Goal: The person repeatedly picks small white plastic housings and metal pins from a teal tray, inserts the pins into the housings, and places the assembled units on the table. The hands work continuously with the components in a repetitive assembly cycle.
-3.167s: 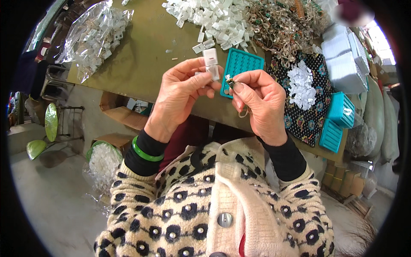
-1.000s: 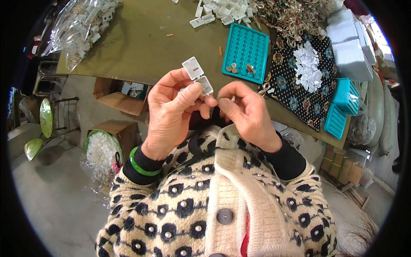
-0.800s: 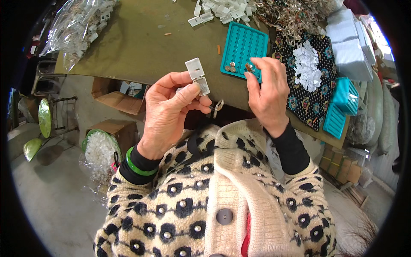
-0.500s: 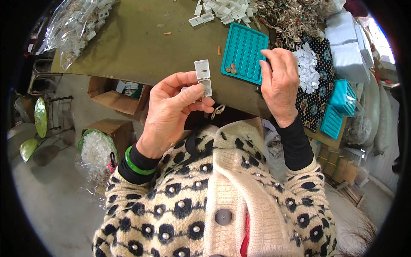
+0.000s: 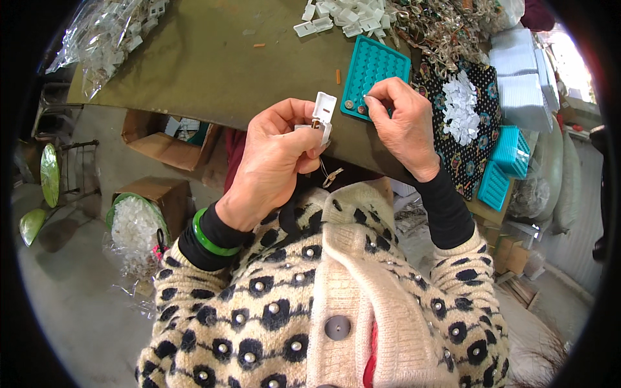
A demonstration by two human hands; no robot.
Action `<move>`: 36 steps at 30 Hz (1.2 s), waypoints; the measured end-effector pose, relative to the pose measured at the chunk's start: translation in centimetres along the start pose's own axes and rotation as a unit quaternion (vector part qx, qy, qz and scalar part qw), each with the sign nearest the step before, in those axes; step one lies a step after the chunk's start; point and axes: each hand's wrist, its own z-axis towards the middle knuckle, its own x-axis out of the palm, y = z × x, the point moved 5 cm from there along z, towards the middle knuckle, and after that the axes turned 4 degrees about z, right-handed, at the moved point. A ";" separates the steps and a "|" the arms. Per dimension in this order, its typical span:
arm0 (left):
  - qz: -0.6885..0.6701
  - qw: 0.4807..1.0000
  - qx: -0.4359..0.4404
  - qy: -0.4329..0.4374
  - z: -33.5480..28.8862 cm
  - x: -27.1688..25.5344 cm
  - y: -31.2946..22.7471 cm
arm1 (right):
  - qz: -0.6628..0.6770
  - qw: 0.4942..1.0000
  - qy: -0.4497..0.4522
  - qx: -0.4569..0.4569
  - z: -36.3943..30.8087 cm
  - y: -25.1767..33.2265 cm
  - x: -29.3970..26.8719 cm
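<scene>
My left hand (image 5: 275, 152) pinches a small white hinged plastic case (image 5: 325, 107), its lid standing up and a small dark slot in it. Below these fingers dangles a thin loop of wire or cord with a tan end (image 5: 332, 176). My right hand (image 5: 404, 126) hovers at the near edge of a teal tray (image 5: 375, 58) with rows of round pockets. Its thumb and forefinger are closed together, with a tiny shiny bit at the tips that I cannot make out. Small round metal discs (image 5: 349, 104) lie in the tray's near left corner, beside those fingertips.
White plastic cases (image 5: 352, 16) are heaped at the back, beside tangled wires (image 5: 440, 32). White flat pieces (image 5: 460, 107) cover a patterned cloth (image 5: 488, 90) to the right, near stacked teal trays (image 5: 511, 152). A bag of parts (image 5: 107, 39) lies at the back left; an orange strip (image 5: 337, 76) sits by the tray.
My right hand has moved left and down to the tray's near corner, its thumb and forefinger closing. My left hand has shifted slightly right, and the white case has turned in it.
</scene>
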 end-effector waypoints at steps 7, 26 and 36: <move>-0.020 1.000 0.000 0.008 0.7 -0.4 0.4 | 0.014 1.000 0.008 -0.002 -0.6 1.0 -0.4; 0.003 0.999 0.030 -0.033 0.6 -0.7 0.1 | -0.068 0.990 0.114 -0.047 -0.2 1.1 0.4; 0.110 0.991 0.073 -0.035 0.4 1.6 0.1 | -0.023 0.983 -0.056 -0.176 -1.5 5.7 0.0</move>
